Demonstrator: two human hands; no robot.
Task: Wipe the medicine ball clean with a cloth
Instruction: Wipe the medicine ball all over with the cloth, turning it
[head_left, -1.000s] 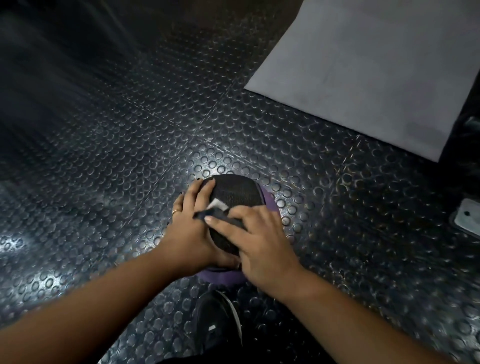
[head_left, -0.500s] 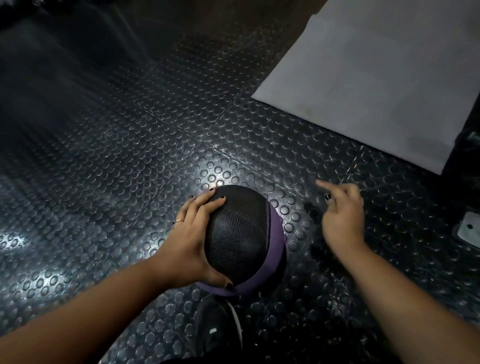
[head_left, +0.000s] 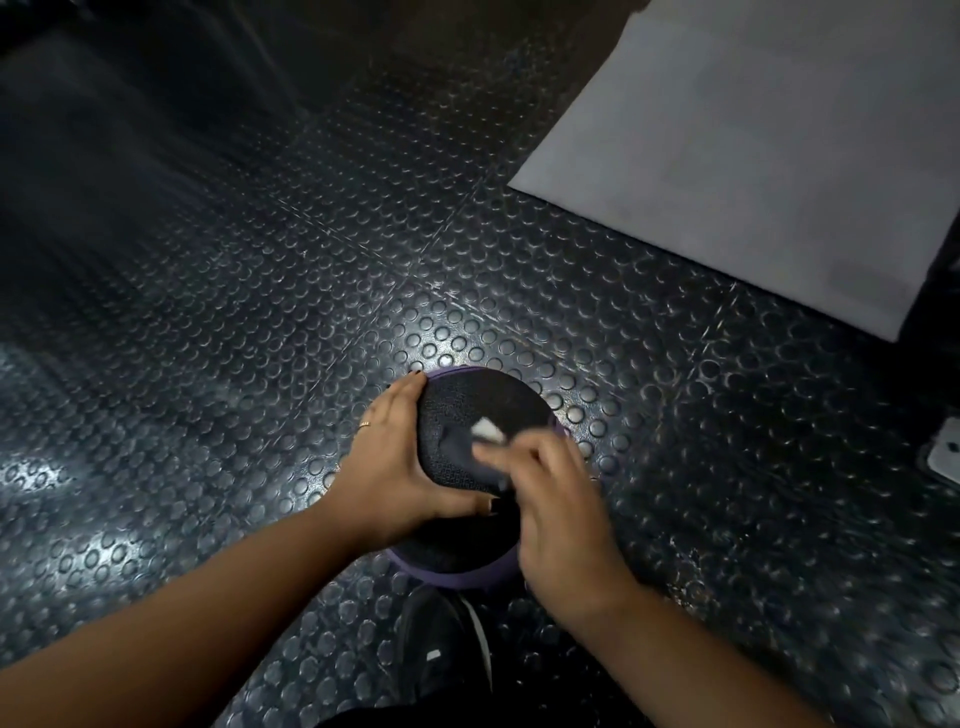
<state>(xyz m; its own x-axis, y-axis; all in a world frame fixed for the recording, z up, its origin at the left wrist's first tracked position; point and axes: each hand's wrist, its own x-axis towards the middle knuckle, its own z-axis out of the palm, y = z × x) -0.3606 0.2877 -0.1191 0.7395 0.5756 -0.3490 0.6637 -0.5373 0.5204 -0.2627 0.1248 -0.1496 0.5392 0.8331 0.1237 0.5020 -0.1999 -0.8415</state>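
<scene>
Medicine ball (head_left: 462, 400), black pebbled panels banded in purple, sits on the studded rubber floor (head_left: 260, 312) just ahead of the person's shoe (head_left: 441, 639). The left hand (head_left: 395, 467) is cupped round its left flank, thumb hooked across the near face, while the blurred right hand (head_left: 561, 499) bears a dark cloth (head_left: 454, 444) against the crown; whether its fingers pinch or merely press cannot be told. Likely dense and heavy, with a grained skin offering firm purchase, the ball seems best steadied by a broad palm on the side and rolled, not lifted, to reach fresh panels.
</scene>
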